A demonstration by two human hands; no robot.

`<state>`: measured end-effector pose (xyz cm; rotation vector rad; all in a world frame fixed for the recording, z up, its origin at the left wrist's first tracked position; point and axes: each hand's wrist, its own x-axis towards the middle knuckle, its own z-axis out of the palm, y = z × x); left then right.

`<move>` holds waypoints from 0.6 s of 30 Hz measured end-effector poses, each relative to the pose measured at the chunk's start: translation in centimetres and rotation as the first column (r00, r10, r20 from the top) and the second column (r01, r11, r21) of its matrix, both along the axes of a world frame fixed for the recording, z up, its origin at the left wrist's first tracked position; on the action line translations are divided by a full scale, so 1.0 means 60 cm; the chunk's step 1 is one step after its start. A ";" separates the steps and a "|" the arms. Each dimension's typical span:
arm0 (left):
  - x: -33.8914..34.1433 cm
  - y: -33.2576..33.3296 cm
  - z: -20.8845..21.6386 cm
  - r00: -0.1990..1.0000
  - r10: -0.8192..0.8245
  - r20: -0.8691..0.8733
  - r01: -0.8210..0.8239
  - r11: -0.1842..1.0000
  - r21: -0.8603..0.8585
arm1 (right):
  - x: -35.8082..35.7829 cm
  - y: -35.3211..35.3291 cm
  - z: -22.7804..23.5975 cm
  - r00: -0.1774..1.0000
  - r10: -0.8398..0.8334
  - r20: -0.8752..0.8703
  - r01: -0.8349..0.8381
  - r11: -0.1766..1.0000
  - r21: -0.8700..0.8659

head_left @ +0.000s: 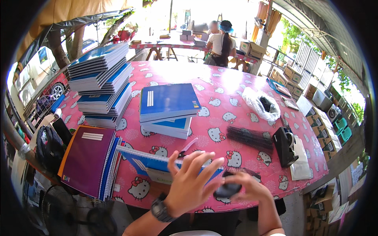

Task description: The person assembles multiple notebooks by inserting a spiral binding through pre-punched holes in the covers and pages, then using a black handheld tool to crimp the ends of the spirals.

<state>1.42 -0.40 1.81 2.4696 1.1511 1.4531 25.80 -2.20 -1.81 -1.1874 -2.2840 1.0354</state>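
Note:
A blue notebook (177, 161) stands on its long side near the table's front edge, its spiral-bound edge on top. My left hand (193, 177), with a black watch on the wrist, is in front of its right part, open, fingers spread. Whether the palm touches the notebook is hidden. At the notebook's right end, my right hand (250, 185) curves its fingers around a dark rounded thing (227, 185), whose kind I cannot make out. Just behind lies a dark binding coil (246, 172). Behind the notebook are pink-handled scissors (189, 146).
Tall notebook stacks (104, 84), a shorter blue stack (169, 100) and purple notebooks (86, 157) occupy the left and middle. To the right are black coils (250, 137), a tape dispenser (284, 147) and a plastic bag (262, 104). Two people sit at a far table.

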 end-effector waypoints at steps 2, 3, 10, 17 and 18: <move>-0.059 -0.043 -0.008 0.932 -0.299 0.205 0.313 0.949 -0.037 | 0.025 0.017 -0.077 0.941 -0.339 0.012 0.325 0.910 0.257; -0.111 -0.068 -0.031 0.732 -0.490 0.474 0.658 0.689 -0.304 | 0.029 0.022 -0.096 0.943 -0.332 -0.005 0.321 0.908 0.269; -0.416 -0.546 -0.516 0.532 0.834 0.145 0.805 -0.445 -0.392 | 0.037 0.036 -0.195 0.699 -0.515 -0.496 0.602 0.798 0.020; -0.343 -0.522 -0.580 0.507 0.860 0.063 0.789 -0.433 -0.435 | 0.032 0.043 -0.201 0.838 -0.485 -0.250 0.538 0.811 0.229; -0.343 -0.513 -0.579 0.511 0.857 0.070 0.786 -0.433 -0.441 | 0.030 0.042 -0.201 0.841 -0.480 -0.250 0.534 0.811 0.239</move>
